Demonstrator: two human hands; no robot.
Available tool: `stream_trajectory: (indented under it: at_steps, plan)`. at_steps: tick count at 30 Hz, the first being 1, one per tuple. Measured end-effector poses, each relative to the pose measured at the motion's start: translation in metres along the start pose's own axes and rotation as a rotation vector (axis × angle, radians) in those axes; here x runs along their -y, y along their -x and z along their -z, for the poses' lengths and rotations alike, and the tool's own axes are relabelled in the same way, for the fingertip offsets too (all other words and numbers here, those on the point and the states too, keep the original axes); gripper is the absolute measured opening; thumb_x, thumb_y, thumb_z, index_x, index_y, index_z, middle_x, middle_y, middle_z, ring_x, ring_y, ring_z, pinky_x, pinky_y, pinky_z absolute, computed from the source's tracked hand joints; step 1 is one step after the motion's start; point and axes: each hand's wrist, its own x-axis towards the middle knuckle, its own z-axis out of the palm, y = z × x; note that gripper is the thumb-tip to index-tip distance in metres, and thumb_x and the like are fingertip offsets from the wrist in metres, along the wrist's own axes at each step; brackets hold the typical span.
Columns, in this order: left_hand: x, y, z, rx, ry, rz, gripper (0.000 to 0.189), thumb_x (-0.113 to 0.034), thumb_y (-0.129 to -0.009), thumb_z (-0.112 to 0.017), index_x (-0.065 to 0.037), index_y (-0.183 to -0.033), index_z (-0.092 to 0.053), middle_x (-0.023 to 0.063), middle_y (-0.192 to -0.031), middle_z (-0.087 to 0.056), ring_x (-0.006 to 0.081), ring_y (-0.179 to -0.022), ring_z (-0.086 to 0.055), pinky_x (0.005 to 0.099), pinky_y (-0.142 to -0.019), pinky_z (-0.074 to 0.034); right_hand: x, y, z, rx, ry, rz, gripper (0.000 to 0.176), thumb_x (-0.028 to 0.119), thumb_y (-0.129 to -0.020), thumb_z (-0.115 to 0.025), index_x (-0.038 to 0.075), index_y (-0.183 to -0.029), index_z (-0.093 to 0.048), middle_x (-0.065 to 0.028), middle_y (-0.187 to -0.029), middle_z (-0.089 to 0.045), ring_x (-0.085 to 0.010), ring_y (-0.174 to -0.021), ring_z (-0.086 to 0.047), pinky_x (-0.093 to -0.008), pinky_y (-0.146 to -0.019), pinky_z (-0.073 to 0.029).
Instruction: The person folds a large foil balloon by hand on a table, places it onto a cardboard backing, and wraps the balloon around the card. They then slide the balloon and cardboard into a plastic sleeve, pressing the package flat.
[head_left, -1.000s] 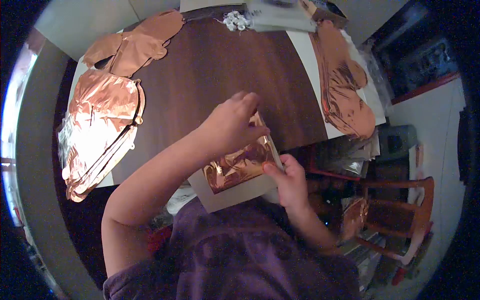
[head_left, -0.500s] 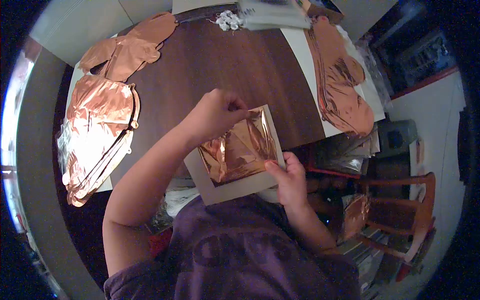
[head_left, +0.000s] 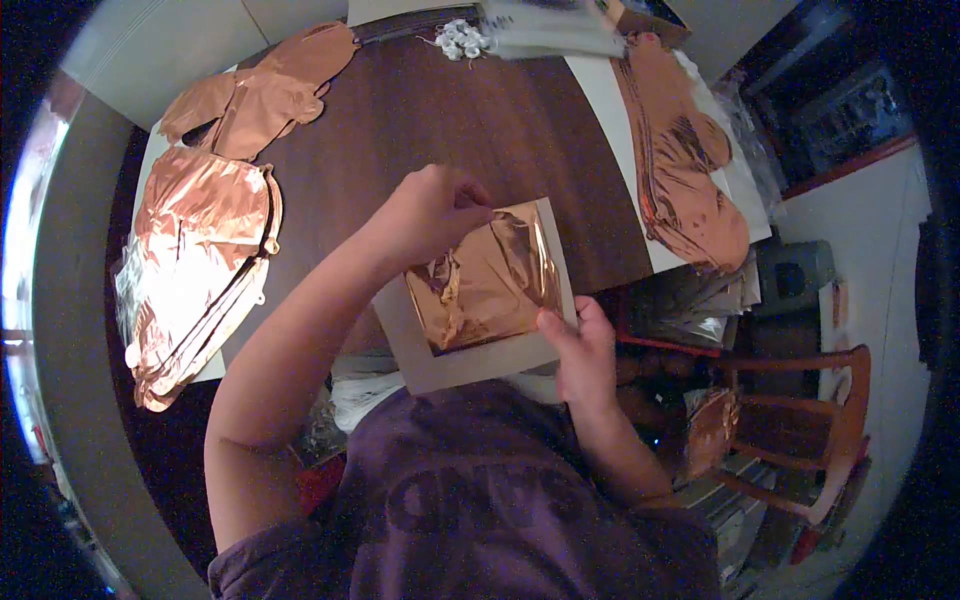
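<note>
A flat pale packet [head_left: 480,374] with folded, shiny copper-coloured foil [head_left: 488,280] on its face is held tilted in front of my chest. My right hand [head_left: 584,350] grips its lower right edge, thumb on the front and fingers behind. At the top edge, my left hand [head_left: 430,215] is closed in a pinch, fingertips against the upper rim by the foil. What exactly lies between those fingertips is partly hidden. The left wrist covers the packet's upper left corner.
Flat copper foil balloons lie on the table [head_left: 450,130]: one pile at left [head_left: 200,260], another at far left [head_left: 270,90], more at right [head_left: 685,160]. White string bundles [head_left: 462,40] and clear plastic bags [head_left: 550,30] sit at the back. A wooden chair [head_left: 850,420] stands at right.
The packet has shifted slightly up and to the right, with both hands moving along. Light now falls differently on its foil. My grips look the same.
</note>
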Motion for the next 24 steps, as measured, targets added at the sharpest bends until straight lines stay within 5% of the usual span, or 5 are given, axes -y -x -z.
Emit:
stream_trajectory:
  at_steps: [9,12,15,18,24]
  plan:
    - [0.004,-0.027,-0.006,-0.129,-0.481,0.118,0.035,-0.037,-0.079,-0.073,-0.004,-0.090,-0.067,0.0161,-0.093,-0.070,0.0347,-0.089,-0.069,0.0460,-0.081,-0.053,0.012,-0.034,-0.016,-0.057,0.306,0.158,0.024,0.007,-0.089,-0.066,-0.002,-0.109,-0.057,-0.0054,-0.095,-0.064,-0.0086,-0.082,-0.058,-0.0262,-0.074,-0.048]
    - [0.018,-0.024,-0.023,-0.507,-0.731,-0.213,0.035,-0.036,-0.081,-0.070,-0.005,-0.096,-0.066,0.0115,-0.101,-0.066,0.0307,-0.101,-0.065,0.0496,-0.095,-0.046,0.013,-0.041,-0.020,-0.071,0.315,0.160,0.023,0.006,-0.089,-0.066,-0.002,-0.108,-0.057,-0.0051,-0.095,-0.064,-0.0082,-0.081,-0.058,-0.0258,-0.073,-0.048]
    - [0.025,-0.028,-0.017,-0.092,-0.812,-0.244,0.039,-0.034,-0.087,-0.061,-0.009,-0.117,-0.064,0.0141,-0.124,-0.058,0.0358,-0.122,-0.050,0.0545,-0.107,-0.033,0.015,-0.044,-0.022,-0.091,0.352,0.167,0.022,0.006,-0.089,-0.066,-0.002,-0.108,-0.057,-0.0050,-0.095,-0.064,-0.0078,-0.081,-0.058,-0.0252,-0.073,-0.048]
    - [0.045,-0.014,-0.030,-0.236,-0.845,-0.564,0.049,-0.038,-0.089,-0.058,-0.005,-0.125,-0.059,0.0160,-0.125,-0.059,0.0363,-0.125,-0.048,0.0561,-0.110,-0.029,0.017,-0.043,-0.024,-0.115,0.378,0.181,0.023,0.009,-0.089,-0.066,-0.001,-0.107,-0.058,-0.0070,-0.093,-0.066,-0.0109,-0.081,-0.059,-0.0284,-0.073,-0.049]
    - [0.053,0.011,-0.050,-0.219,-0.824,-0.444,0.070,-0.050,-0.093,-0.047,-0.001,-0.143,-0.041,0.0201,-0.149,-0.039,0.0367,-0.141,-0.032,0.0568,-0.116,-0.017,0.050,-0.036,-0.023,-0.047,0.763,0.187,0.028,0.021,-0.091,-0.064,-0.001,-0.107,-0.060,-0.0145,-0.095,-0.068,-0.0257,-0.082,-0.065,-0.0384,-0.076,-0.051]
